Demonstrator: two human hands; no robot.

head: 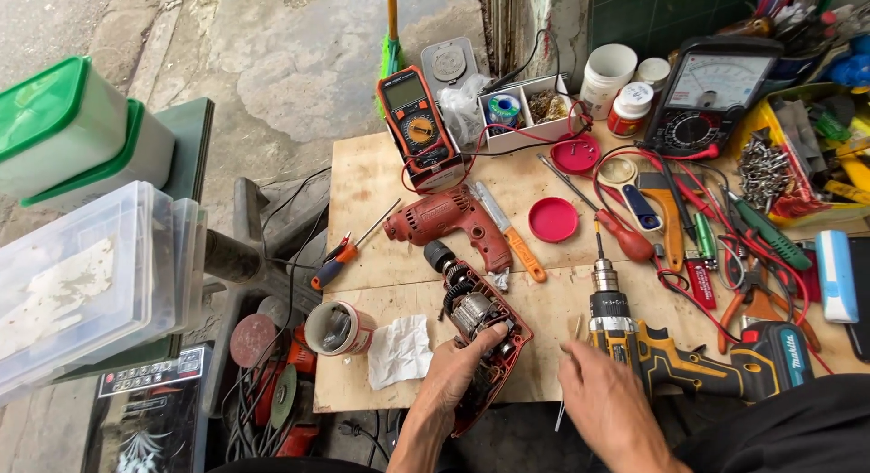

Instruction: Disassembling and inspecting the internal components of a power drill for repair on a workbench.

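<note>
The left hand (458,369) has its grip wrapped around an opened red drill half-shell (480,333) with its motor exposed, lying at the near edge of the plywood counter (372,178). The right hand (603,396) pinches a thin stick (569,369) beside a yellow cordless drill (671,351). A crumpled tissue (399,351) lies left; cracked concrete floor beyond.

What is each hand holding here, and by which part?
The left hand grips the opened red drill by its rear housing, near the exposed motor. The right hand pinches a thin stick by its lower end.
</note>
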